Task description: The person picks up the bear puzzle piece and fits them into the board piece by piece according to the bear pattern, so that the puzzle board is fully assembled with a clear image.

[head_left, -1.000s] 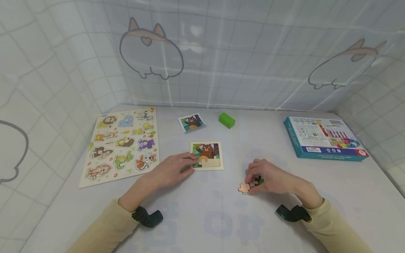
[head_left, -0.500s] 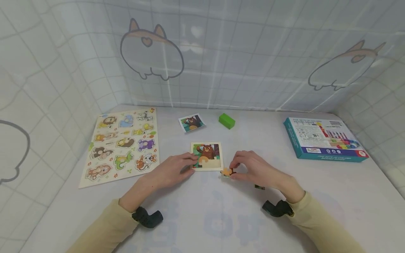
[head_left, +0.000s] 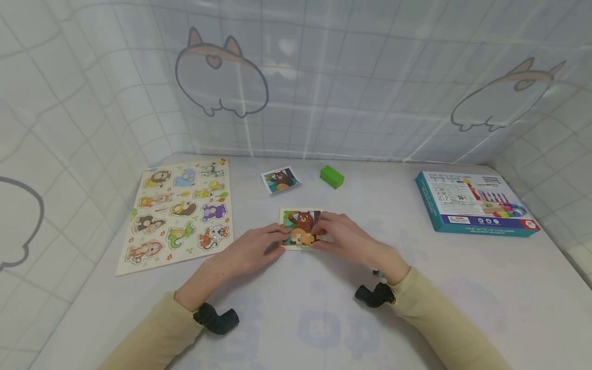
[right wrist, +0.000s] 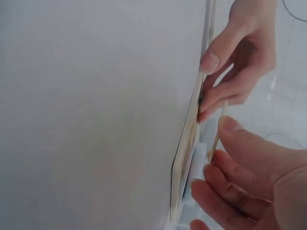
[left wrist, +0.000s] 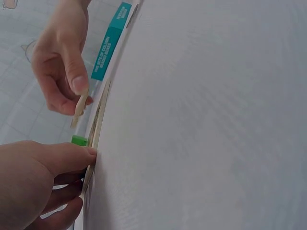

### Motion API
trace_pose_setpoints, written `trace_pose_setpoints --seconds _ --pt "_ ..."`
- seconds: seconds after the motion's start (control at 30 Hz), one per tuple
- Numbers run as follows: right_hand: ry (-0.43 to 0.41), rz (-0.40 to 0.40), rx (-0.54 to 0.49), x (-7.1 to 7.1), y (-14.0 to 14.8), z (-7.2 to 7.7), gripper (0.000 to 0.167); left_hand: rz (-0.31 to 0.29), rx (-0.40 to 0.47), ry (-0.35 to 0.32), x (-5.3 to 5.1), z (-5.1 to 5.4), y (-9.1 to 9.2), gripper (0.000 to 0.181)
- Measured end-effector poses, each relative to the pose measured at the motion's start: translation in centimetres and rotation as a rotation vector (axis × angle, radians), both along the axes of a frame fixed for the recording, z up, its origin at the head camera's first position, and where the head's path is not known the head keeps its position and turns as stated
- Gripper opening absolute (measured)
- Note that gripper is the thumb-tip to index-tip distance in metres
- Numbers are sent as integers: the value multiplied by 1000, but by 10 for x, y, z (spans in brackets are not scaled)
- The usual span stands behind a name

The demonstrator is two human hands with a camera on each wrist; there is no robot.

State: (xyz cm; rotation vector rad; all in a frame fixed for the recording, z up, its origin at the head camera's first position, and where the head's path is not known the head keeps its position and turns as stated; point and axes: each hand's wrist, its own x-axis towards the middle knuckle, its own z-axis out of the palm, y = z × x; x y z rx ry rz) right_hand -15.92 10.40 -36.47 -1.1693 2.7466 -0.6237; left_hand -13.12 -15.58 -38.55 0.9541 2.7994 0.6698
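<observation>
A small square bear puzzle board (head_left: pixel 299 248) lies flat on the table. My left hand (head_left: pixel 254 250) holds it at its left edge, thumb at the front-left corner and fingertips on the left side. My right hand (head_left: pixel 349 239) pinches an orange-and-brown puzzle piece (head_left: pixel 302 239) over the lower right of the board. In both wrist views this piece (right wrist: pixel 218 132) is tilted and apart from the board. Another puzzle piece (head_left: pixel 378 273) lies on the table, mostly hidden by the right wrist.
A large animal peg puzzle (head_left: pixel 178 216) lies at the left. Behind the board are a bear picture card (head_left: pixel 280 179) and a green block (head_left: pixel 331 177). A teal-edged craft box (head_left: pixel 476 203) lies at the right. Tiled-pattern walls enclose the back and sides.
My right hand has carried the puzzle piece leftward from the table to over the board. A second piece it was covering stayed behind. The left hand has kept its place.
</observation>
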Motion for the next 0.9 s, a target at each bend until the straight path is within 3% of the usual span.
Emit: trace_pose_setpoints --seconds 0.27,0.9 --pt "9 -12 14 -5 -9 -4 24 4 5 -8 1 -1 0 36" --pt "-2 17 -62 -9 -12 -16 21 15 -12 26 2 -2 1 36"
